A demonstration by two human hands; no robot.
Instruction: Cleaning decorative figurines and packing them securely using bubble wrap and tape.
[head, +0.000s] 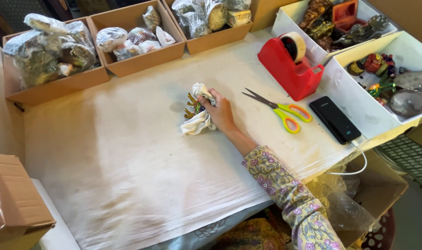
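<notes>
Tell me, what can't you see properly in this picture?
Head view only:
- Ornament: mostly hidden by white paper and the right hand; only gold prongs show.
- Left hand: out of frame.
- Bundles in brown trays: plastic wrap blurs them.
- Cardboard box: cut by left edge.
- Trinkets in white tray: too small.

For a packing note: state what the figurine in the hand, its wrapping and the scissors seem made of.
Figurine: probably brass-like metal, going by shiny gold prongs, with coloured paint.
Wrapping: white, crumpled, soft folds, likely tissue paper or cloth.
Scissors: dark metal blades, glossy yellow-green and orange plastic handles.
</notes>
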